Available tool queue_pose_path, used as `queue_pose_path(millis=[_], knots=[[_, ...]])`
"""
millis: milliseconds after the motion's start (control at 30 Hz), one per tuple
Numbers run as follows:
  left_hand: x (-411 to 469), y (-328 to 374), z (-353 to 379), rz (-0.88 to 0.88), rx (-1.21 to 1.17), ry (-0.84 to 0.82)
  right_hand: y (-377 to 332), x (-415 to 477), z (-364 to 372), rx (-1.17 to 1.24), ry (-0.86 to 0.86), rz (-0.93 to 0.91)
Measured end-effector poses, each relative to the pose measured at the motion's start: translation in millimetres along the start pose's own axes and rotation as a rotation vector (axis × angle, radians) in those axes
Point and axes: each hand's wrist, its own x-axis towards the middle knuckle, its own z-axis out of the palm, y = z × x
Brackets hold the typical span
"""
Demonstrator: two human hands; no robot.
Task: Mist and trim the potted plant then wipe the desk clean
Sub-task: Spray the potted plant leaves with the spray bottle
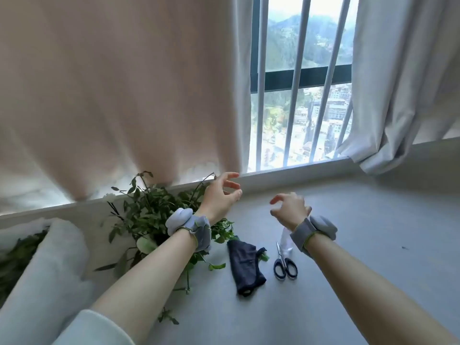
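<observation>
Green potted plant (149,212) sits by left hand (219,195) and right hand (290,209), fingers (231,184) loosely curled, empty.

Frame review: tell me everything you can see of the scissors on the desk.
The black-handled scissors with silver metal blades lie flat on the pale grey desk. The blades are closed and point away towards the window, and the two plastic-looking loops are nearest the person. They sit just right of the crumpled dark blue cloth, apart from it. Their tips reach a clear, partly hidden object; whether they touch is unclear. Nothing grips them.
</observation>
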Motion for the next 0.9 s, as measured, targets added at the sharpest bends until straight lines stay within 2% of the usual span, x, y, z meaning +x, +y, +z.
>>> queue_pose_path(millis=[133,300,533,633,767,900], knots=[[0.6,0.9,9.5,-0.023,-0.002,0.000,21.7,1.1,10.3,-0.067,-0.094,0.090],[4.3,-5.0,25.3,-0.044,0.011,-0.025,47.7,11.2,26.6,-0.047,-0.152,0.050],[-0.2,-3.7,20.1,-0.055,0.043,-0.033,46.2,8.0,28.9,0.029,-0.017,0.040],[-5.3,0.5,13.7,-0.058,0.057,-0.035,29.0,2.6,19.2,0.057,0.079,-0.044],[-13.8,12.0,-2.7,-0.023,0.085,-0.014,-12.3,-10.3,-2.8,0.278,0.228,-0.211],[-23.9,22.0,-29.6,0.024,0.156,-0.010,-62.8,-33.2,-32.2,0.549,0.206,-0.320]])
